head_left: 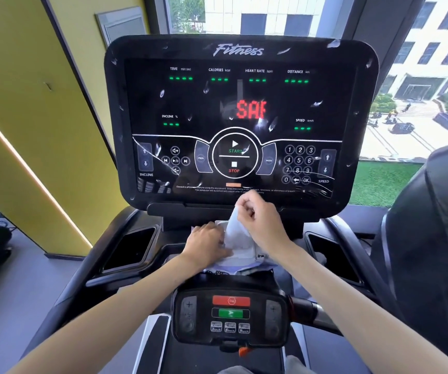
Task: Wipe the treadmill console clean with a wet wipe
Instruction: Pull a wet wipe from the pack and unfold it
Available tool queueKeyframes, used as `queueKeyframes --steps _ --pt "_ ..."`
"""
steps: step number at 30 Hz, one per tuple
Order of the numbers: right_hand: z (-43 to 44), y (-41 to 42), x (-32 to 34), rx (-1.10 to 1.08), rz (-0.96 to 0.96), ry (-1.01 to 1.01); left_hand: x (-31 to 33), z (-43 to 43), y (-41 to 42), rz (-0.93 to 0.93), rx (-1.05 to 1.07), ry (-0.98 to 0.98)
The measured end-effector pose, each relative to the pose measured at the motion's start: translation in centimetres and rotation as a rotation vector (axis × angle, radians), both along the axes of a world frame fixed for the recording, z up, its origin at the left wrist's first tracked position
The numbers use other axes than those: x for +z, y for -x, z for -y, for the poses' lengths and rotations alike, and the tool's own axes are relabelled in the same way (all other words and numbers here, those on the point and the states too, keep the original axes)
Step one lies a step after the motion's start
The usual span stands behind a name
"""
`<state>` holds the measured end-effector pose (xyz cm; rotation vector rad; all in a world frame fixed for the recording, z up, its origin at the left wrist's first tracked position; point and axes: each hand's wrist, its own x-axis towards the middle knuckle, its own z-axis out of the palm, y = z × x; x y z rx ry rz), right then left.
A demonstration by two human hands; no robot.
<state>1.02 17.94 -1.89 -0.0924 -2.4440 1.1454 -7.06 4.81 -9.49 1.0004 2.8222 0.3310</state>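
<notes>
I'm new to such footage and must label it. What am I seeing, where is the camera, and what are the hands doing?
The camera sits on a person's head, looking forward and down. Ahead stands a black treadmill console, lit and flecked with pale smears. Below it lies a soft white pack of wipes. The left hand presses the pack down; the right hand pinches a white wet wipe, drawn partly out. Nearest is a small black panel with red and green buttons.
</notes>
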Motion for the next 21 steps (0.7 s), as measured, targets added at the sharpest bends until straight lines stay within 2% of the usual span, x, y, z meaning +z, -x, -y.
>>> queueKeyframes --steps 3,6,8,13,16,21 --pt "0.1 0.3 1.5 -0.054 -0.182 0.071 0.0 -0.2 -0.2 -0.020 0.001 0.007" --pt "-0.4 1.0 2.3 -0.063 -0.149 -0.086 0.0 0.0 -0.2 -0.031 -0.025 -0.020" --pt "-1.0 0.9 2.0 -0.078 -0.143 -0.102 0.2 0.3 -0.2 0.000 -0.044 -0.049" --pt "-2.0 -0.3 3.1 -0.048 -0.150 0.194 0.8 0.8 -0.2 0.161 -0.059 -0.203" --pt "-3.5 -0.1 3.6 -0.079 -0.010 0.263 1.1 0.8 -0.5 0.172 -0.086 -0.295" --pt "-4.9 -0.5 1.4 0.077 0.405 0.004 1.2 -1.2 -1.4 0.212 -0.175 -0.296"
